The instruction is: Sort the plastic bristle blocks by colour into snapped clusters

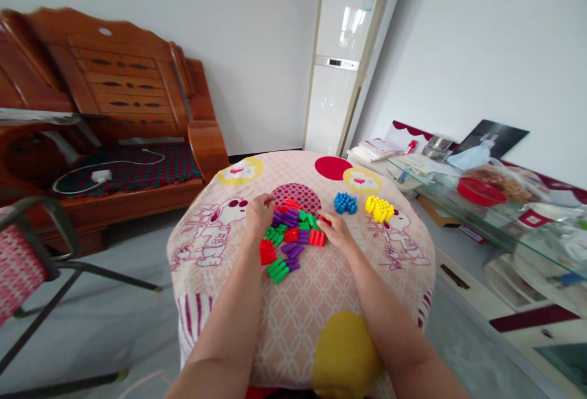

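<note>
A mixed pile of red, green and purple plastic pieces (290,234) lies on a round table under a pink patterned cloth (302,301). My left hand (259,214) rests on the pile's left side, fingers curled on pieces I cannot make out. My right hand (336,229) rests on the pile's right edge, fingers bent against a red piece (317,237). A sorted cluster of blue pieces (345,203) and one of yellow pieces (378,208) lie apart to the right.
A wooden bench (114,112) with a white cable stands at back left, a metal chair (32,252) at left. A tall white air conditioner (342,57) is in the corner. A glass shelf (495,203) with clutter runs along the right.
</note>
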`<state>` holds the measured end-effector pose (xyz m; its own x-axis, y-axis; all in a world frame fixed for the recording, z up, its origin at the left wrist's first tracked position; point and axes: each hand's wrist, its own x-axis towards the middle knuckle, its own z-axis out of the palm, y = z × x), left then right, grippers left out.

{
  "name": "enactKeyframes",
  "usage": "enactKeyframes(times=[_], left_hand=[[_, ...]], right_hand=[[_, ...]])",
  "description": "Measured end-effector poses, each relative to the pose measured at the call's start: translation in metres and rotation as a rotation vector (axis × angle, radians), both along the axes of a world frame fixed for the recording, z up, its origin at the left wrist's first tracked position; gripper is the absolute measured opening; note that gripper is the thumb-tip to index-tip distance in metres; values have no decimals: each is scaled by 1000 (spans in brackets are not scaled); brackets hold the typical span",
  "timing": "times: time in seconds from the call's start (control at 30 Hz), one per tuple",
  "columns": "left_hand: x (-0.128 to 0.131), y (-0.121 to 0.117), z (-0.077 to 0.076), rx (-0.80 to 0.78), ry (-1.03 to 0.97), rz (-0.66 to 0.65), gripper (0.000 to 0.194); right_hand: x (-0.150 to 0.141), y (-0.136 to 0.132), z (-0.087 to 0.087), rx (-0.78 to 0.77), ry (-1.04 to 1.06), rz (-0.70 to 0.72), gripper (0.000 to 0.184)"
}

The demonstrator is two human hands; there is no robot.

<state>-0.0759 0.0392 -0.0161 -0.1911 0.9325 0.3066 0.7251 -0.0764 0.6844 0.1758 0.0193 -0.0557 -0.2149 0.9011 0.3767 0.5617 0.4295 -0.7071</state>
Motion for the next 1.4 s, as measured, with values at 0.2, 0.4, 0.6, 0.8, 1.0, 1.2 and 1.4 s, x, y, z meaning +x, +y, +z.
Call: enactKeyframes(times=[0.2, 0.4, 0.6, 0.8, 1.0, 1.2, 1.4], left_hand=[[-28, 2, -9, -180, 122, 21, 33], [-30, 4, -11, -252, 182, 34, 38], [-26, 7, -14, -235, 227, 35, 37], [-30, 11, -17, -240, 166, 33, 39], [-30, 12, -19, -255, 77, 36, 37], [-27, 3, -14, -159, -4, 102, 41], [-24, -4, -1, -49, -36, 123, 40]], right_hand=[[-27, 4, -2, 22, -210, 29, 39], [-9, -6, 5, 177, 30, -73, 38], [55, -14, 19, 157, 167, -487, 33], [117, -45, 22, 41, -273, -960, 29], [135, -62, 21, -119, -480, -1107, 32], [137, -61, 6, -122, -441, -1113, 33], [130, -66, 7, 252, -251, -1146, 38]])
